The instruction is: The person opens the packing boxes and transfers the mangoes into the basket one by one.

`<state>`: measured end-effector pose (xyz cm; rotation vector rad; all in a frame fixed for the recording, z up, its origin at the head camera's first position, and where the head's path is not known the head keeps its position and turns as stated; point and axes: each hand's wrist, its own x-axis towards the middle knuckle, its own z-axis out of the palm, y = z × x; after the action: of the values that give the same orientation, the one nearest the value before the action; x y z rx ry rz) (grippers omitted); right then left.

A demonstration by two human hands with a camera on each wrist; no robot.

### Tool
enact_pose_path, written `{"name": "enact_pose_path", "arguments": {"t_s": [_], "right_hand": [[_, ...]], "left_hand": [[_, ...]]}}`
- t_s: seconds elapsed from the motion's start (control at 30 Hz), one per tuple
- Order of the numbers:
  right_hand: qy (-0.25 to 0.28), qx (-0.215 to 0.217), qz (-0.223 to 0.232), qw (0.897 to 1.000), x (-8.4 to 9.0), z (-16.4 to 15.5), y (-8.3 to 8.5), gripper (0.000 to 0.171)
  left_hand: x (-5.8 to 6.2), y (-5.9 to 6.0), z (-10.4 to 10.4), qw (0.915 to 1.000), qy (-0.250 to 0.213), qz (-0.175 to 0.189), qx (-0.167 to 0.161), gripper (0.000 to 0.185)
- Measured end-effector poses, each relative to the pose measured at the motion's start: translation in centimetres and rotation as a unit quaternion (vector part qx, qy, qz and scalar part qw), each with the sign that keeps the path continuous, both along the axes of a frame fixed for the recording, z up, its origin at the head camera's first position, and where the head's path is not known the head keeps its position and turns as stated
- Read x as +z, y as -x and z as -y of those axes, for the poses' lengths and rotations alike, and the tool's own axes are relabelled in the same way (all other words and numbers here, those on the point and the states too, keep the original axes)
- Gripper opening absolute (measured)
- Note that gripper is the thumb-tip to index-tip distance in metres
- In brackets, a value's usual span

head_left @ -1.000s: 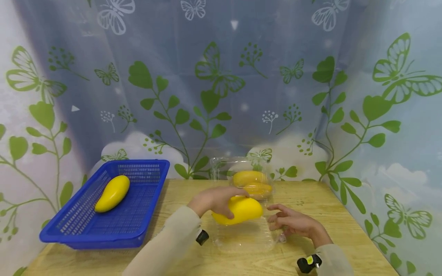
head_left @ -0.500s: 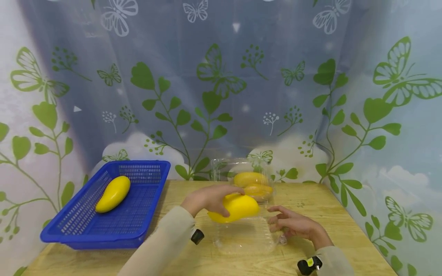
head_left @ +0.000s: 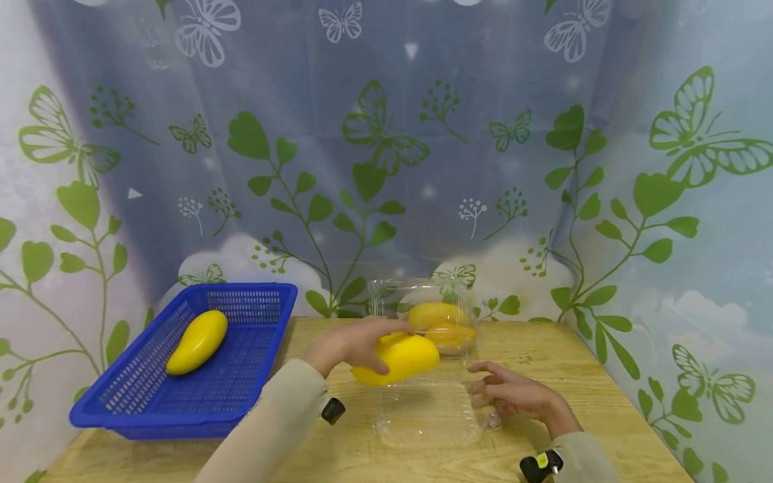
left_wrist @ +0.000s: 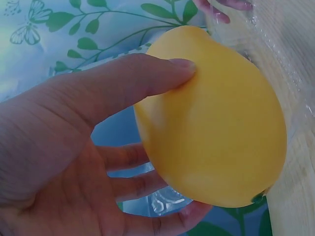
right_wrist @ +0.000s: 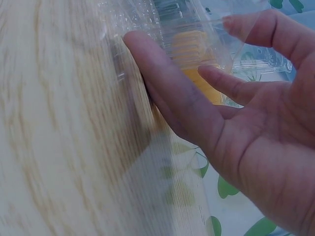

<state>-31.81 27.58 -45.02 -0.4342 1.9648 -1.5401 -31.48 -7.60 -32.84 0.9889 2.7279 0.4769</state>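
Head view. Landmark: the clear plastic tray (head_left: 429,419) on the wooden table (head_left: 344,459). Left hand (head_left: 353,345) grips a yellow mango (head_left: 401,360), which overlaps the tray's far left corner as seen from above; height over it cannot be judged. Right hand (head_left: 519,392) is at the tray's right side, fingers parted and slightly bent, loose. Beyond the tray: a clear plastic box (head_left: 386,302) with two yellow mangoes (head_left: 439,325) seen through its wall; whether box and tray are joined, cannot tell. Left of the tray, well apart: blue basket (head_left: 163,420), one mango (head_left: 198,342) lying inside on its left side. Behind all, a printed curtain (head_left: 302,80).

Left wrist view. Thumb presses one face of the gripped mango, other fingers curl behind it. Small dark green spot at one end. Clear plastic just beside.

Right wrist view. Fingers apart, tips near or against clear plastic; contact cannot be told. Yellow-orange shows through the plastic.
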Motion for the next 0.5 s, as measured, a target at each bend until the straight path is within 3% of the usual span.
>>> {"name": "enact_pose_path", "arguments": {"t_s": [0.5], "right_hand": [[-0.005,0.002,-0.002,1.0,0.2,0.2,-0.1,0.069]], "left_hand": [[0.7,-0.2,1.9,0.9993,0.01,0.0,0.035,0.078]]}}
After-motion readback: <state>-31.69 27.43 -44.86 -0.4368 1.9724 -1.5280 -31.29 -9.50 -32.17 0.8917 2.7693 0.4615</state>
